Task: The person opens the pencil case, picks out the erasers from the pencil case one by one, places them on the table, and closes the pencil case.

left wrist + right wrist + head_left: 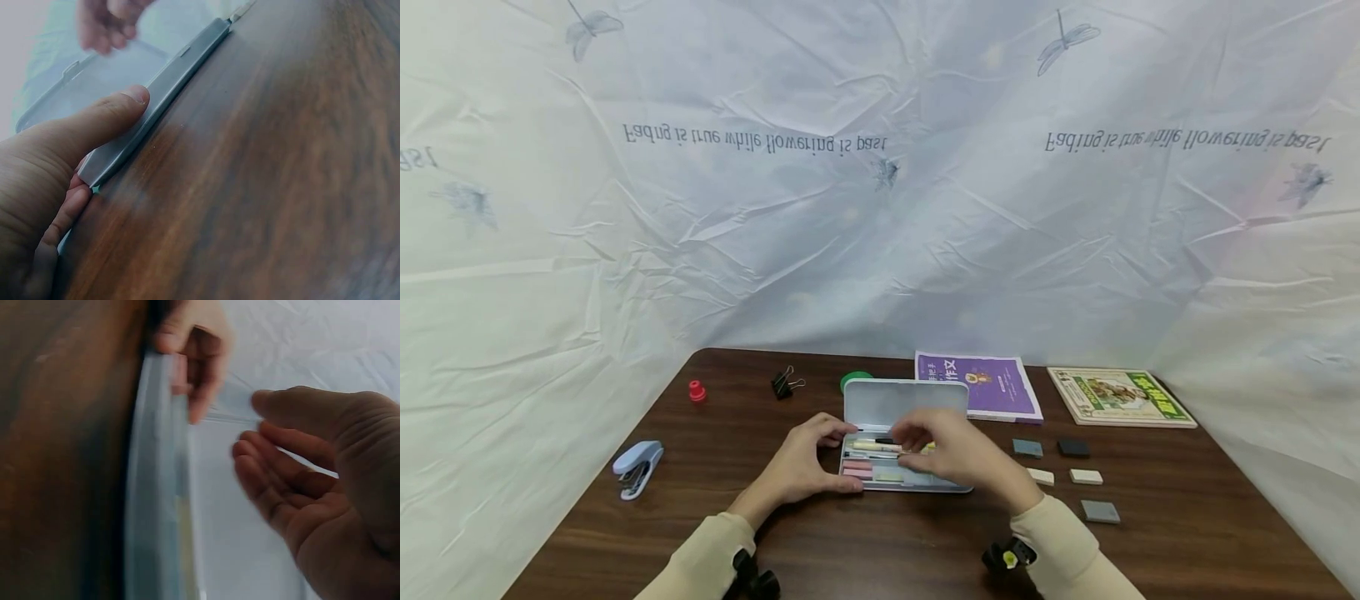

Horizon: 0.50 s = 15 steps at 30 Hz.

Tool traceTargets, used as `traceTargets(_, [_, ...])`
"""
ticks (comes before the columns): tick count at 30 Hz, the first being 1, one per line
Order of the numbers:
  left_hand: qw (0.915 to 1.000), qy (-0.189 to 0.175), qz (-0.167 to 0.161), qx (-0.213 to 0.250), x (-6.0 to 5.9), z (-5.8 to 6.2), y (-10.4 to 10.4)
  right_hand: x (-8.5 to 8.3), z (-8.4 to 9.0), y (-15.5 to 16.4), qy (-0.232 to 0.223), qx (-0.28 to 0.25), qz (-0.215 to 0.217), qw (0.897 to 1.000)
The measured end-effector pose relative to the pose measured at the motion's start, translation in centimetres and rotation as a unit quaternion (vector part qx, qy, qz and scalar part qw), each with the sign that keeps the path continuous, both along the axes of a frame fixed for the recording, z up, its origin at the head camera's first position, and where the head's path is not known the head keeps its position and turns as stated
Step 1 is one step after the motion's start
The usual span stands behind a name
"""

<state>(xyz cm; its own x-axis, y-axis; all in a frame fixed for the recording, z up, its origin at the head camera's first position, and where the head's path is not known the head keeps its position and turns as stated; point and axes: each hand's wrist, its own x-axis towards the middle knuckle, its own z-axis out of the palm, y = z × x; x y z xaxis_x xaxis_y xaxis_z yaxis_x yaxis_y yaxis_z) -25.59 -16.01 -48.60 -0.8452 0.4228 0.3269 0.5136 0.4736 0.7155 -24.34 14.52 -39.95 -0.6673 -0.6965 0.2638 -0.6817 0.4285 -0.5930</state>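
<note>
A pale grey pencil case [917, 488] lies with its lid [880, 402] raised toward the far side of the table. My left hand [797, 467] grips its left end, the thumb along the front wall and the fingers round the end and back. Inside are several pens [872, 447] and pink pieces [857, 469]. Over the case's right half hovers my right hand [951, 446], fingers loosely bent, hiding part of the contents. In the right wrist view, that hand [312, 469] shows a gap between thumb and fingers, with nothing held.
To the left are a stapler [638, 468], a red cap-like piece [697, 391] and a black binder clip [786, 383]. Behind the case lie a green round thing [854, 379] and a purple book [1000, 392]. Another book [1120, 397] and several small blocks [1101, 512] are at right.
</note>
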Motion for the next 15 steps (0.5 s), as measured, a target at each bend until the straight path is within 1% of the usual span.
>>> traceTargets(3, [1.0, -0.001, -0.001, 0.001, 0.0, 0.1, 0.1, 0.0, -1.0, -0.5, -0.014, 0.04, 0.009, 0.999])
traceTargets(6, [1.0, -0.004, -0.001, 0.0, 0.1, 0.1, 0.1, 0.1, -1.7, -0.8, -0.013, 0.07, 0.01, 0.997])
traceTargets(9, [1.0, -0.004, -0.002, -0.001, 0.1, 0.1, 0.1, 0.2, -2.0, -1.1, -0.005, 0.087, 0.012, 0.996])
traceTargets(15, [1.0, 0.001, -0.001, 0.0, 0.0, 0.1, 0.0, 0.5, -2.0, -1.7, 0.014, 0.105, 0.014, 0.994])
